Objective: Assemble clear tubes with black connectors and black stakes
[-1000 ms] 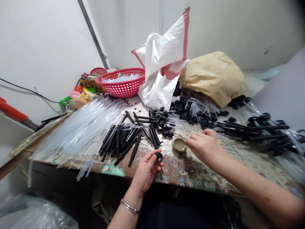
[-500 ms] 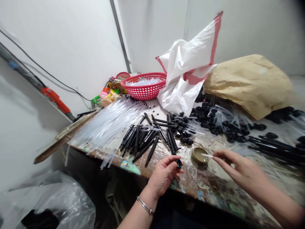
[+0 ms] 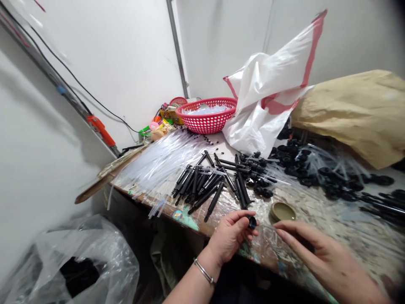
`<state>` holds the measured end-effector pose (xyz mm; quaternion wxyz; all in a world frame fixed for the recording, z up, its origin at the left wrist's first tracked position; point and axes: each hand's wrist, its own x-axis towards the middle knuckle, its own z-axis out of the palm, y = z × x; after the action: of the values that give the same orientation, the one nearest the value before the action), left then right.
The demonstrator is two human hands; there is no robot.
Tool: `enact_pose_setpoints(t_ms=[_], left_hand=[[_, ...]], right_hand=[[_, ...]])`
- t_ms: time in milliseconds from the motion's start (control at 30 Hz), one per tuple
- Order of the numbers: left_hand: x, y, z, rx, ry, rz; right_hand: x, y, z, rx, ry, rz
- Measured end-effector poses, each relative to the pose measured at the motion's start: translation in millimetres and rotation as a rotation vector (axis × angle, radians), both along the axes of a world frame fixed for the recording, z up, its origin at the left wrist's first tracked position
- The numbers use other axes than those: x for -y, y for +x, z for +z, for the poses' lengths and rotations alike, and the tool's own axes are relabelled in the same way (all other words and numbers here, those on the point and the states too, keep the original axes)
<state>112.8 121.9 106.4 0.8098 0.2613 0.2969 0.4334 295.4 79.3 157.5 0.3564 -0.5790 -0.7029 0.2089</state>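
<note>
Black round cap (image 3: 251,222) sits in the fingers of the left hand (image 3: 229,236), pinched between thumb and fingertips just past the bench's front edge, its hollow side turned outward, presumably so the opening can be seen and reached. The right hand (image 3: 329,253) faces it, thumb and forefinger brought nearly together at the tips on what seems a thin clear tube (image 3: 267,226), faint against the shiny bench (image 3: 319,215). Just beyond those fingertips stands a small bowl (image 3: 272,216) of liquid, likely set there to spare a long reach. Black rods (image 3: 215,202) lie loosely heaped farther left, easy to pick singly, while long clear tubes (image 3: 152,160) lie roughly parallel beyond them, probably to stop tangling. Some overhang the bench edge.
</note>
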Motion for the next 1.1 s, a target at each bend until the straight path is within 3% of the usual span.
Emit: enact_pose_setpoints(t_ms=[233, 567, 733, 1100], left_hand=[[1.3, 0.4, 0.1, 0.023, 0.005, 0.017], [-2.4, -1.1, -1.4, 0.004, -0.002, 0.009], [-3.4, -1.0, -0.2, -0.032, 0.008, 0.012], [-4.1, -1.1, -0.7, -0.047, 0.02, -0.026]], right_hand=[[-2.5, -4.0, -10.0, 0.019, 0.074, 0.019], [-7.1, -4.5, -0.4, 0.152, 0.069, 0.078], [-7.6, -8.3, 1.1, 0.257, 0.081, 0.029], [-20.1, -17.6, 6.4, 0.509, 0.25, 0.065]])
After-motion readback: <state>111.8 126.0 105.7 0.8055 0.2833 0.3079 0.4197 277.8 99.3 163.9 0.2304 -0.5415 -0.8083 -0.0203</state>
